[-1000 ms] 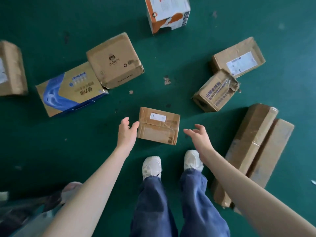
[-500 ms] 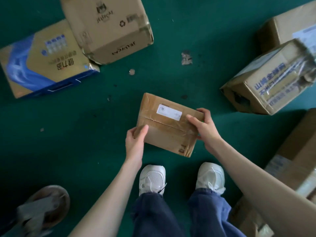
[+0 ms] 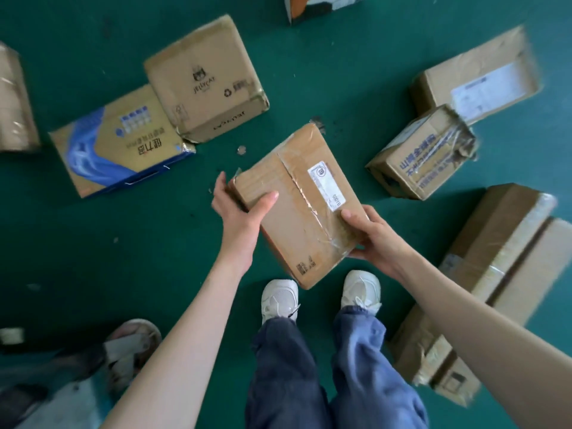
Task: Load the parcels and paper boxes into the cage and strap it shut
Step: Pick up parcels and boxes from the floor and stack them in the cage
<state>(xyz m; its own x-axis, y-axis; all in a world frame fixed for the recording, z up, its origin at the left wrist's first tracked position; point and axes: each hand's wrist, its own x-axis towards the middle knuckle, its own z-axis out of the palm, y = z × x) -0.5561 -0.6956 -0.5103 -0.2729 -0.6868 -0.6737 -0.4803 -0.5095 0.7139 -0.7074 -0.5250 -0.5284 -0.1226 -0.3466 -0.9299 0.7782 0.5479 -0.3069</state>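
A flat brown taped parcel [image 3: 297, 218] with a white label is lifted off the green floor, tilted, above my shoes. My left hand [image 3: 238, 209] grips its left edge, thumb on top. My right hand [image 3: 368, 236] grips its near right corner, thumb on the tape. Loose boxes lie around: a plain brown carton with a cat logo [image 3: 204, 78], a blue and gold box [image 3: 123, 140], a torn box with blue print [image 3: 424, 153], a labelled carton [image 3: 476, 75] and two long cartons [image 3: 483, 274]. No cage body is visible.
A caster wheel [image 3: 133, 345] on a metal frame sits at the lower left. An orange and white box [image 3: 322, 4] lies at the top edge, and a brown box [image 3: 15, 100] at the far left. Scraps of cardboard litter the green floor [image 3: 93, 243].
Both hands reached for the parcel on the floor, took hold of its ends, then lifted and turned it so it now hangs tilted above my feet.
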